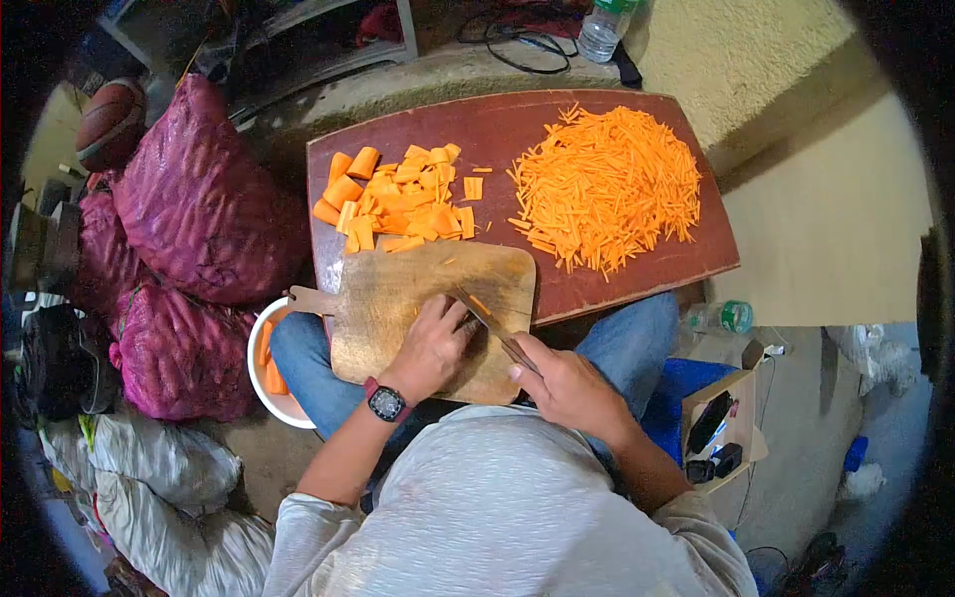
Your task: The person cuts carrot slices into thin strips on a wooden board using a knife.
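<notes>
Nearest the camera is your pale shirt [477, 497], above your jeans [300, 348]. From the left, purple sacks [209, 199] are piled beyond the counter's [497, 119] left edge. A white bowl [256, 363] with carrots [276, 380] in it sits just beside your left knee. Carrot chunks [408, 199] lie scattered by the counter's left edge, some touching the board [378, 289]. That board overlaps the counter's near edge and reaches over your lap, its handle pointing left. Your left hand [433, 343] rests on it with fingers curled; you cannot tell whether they pin a piece. Your right hand [569, 388] grasps the knife [502, 335], blade close by the left fingers, a sliver [479, 304] beside it. Carrot shreds [612, 184] are heaped toward the counter's far right corner.
</notes>
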### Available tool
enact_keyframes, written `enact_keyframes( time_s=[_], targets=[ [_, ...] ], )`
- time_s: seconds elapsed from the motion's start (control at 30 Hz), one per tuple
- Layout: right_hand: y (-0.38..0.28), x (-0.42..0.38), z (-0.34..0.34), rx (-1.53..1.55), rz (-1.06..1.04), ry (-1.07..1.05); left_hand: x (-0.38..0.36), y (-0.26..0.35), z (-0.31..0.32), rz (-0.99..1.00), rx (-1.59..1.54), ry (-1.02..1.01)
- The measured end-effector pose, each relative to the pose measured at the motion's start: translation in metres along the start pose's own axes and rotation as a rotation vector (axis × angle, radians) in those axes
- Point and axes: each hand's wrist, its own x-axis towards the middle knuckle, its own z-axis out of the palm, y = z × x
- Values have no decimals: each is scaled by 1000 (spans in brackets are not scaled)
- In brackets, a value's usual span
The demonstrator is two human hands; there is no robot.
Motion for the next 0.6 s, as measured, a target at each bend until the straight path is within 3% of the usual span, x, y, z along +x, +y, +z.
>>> enact_keyframes(
  time_s=[0.2, 0.5, 0.6],
  targets=[
    [-9, 14, 3, -56, 10, 70, 1, 1, 5, -47, -63, 20],
    [-9, 4, 2, -14, 52, -1, -2, 1, 9, -74, -71, 27],
    [-8, 13, 7, -61, -10, 80, -1, 1, 12, -99, -100, 49]
  ],
)
